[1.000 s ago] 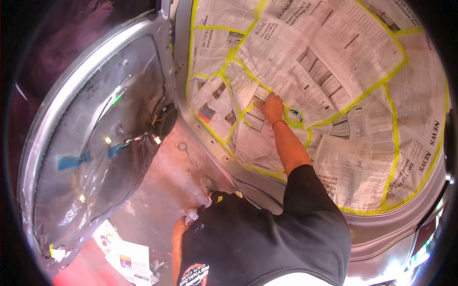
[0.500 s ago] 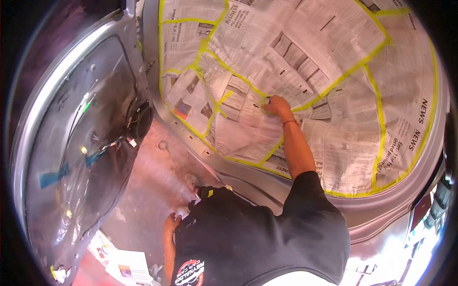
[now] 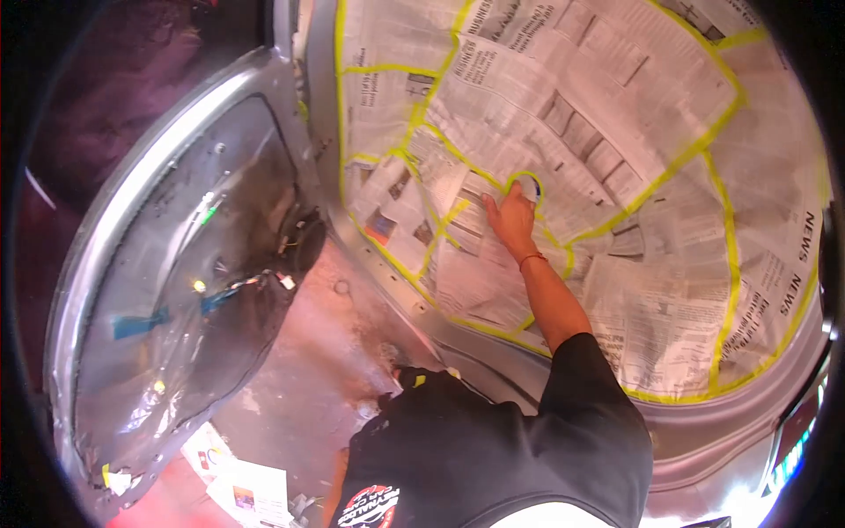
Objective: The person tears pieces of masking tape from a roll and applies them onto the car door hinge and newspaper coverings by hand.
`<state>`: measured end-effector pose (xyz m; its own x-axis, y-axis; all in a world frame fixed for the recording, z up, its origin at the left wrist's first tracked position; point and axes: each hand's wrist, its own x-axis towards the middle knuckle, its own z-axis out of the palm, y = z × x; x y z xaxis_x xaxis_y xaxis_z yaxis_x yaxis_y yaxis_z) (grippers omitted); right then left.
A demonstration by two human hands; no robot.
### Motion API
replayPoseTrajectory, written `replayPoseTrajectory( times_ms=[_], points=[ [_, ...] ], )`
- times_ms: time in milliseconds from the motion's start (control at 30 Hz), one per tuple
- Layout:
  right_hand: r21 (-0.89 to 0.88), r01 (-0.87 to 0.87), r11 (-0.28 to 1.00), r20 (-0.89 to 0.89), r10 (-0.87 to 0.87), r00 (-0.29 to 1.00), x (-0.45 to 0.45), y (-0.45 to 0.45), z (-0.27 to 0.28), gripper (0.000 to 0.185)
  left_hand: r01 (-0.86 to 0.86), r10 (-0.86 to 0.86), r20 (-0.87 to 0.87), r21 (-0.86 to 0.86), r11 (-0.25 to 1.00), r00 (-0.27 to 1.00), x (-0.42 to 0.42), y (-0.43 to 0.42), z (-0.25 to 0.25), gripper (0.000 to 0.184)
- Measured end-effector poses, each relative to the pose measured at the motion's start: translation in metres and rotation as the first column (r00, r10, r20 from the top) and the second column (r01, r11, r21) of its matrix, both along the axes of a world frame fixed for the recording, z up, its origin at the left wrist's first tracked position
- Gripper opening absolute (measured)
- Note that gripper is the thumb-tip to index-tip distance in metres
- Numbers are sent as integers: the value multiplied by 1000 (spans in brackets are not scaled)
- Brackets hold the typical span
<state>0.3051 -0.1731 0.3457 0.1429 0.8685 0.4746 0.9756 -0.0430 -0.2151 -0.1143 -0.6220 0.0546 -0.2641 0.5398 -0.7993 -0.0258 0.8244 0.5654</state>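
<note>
My right hand point(image 3: 512, 218) lies against newspaper sheets point(image 3: 607, 88) that cover a curved vehicle panel. Its fingers are on a roll of yellow masking tape point(image 3: 534, 186), while the thumb sticks out to the left over the paper. Below the roll, a loose-looking yellow strip point(image 3: 568, 258) runs down to the right. More yellow tape point(image 3: 726, 264) crosses the sheets and edges them. Of my left arm, only a piece of forearm point(image 3: 338, 482) shows beside my black shirt point(image 3: 502, 449); the left hand is hidden.
At the left stands an open door panel point(image 3: 132, 264) with exposed wiring and blue tape point(image 3: 141, 324). The grey metal frame edge point(image 3: 387, 268) borders the paper. Printed papers point(image 3: 251, 493) lie on the floor at lower left.
The view has shifted, moving the scene right and down. Against the paper, my right hand has moved left; its thumb is now stretched out. My left hand has passed out of sight.
</note>
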Motion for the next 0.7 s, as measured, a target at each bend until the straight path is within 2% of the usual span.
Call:
replayPoseTrajectory(
  times_ms=[67,100,167,200,267,333,400,433,600,700],
  points=[
    [40,50,998,4,-50,999,-16,14,-8,72,-36,36,-5,-10,999,999,-4,-20,6,44],
    [43,33,999,-24,-32,999,-23,20,-9,72,-51,51,-8,-16,999,999,-6,-29,6,44],
    [-63,-33,998,14,33,999,-26,26,-12,87,-66,66,-7,-33,997,998,-7,-49,8,44],
    [-60,-37,998,-8,36,999,-22,30,-19,87,-66,66,-4,-41,997,998,-6,-55,12,44],
    [29,-73,997,-20,73,997,-13,35,-37,92,-56,56,1,-53,997,998,-10,-65,15,44],
    [32,-60,998,-48,61,997,-13,32,-42,92,-53,54,12,-64,997,998,-9,-73,16,43],
    [128,-48,991,18,46,999,-13,36,-53,91,-52,53,16,-59,997,998,-14,-72,16,43],
    [50,-52,997,-28,54,998,-14,33,-46,90,-48,49,12,-52,997,999,-22,-68,13,43],
    [100,-63,993,-72,70,995,-11,33,-49,91,-17,19,52,-25,1000,998,-37,-54,-11,42],
    [-18,-61,998,-103,59,993,-13,29,-36,90,11,-11,113,5,1000,994,-27,-26,-31,42]
  ],
)
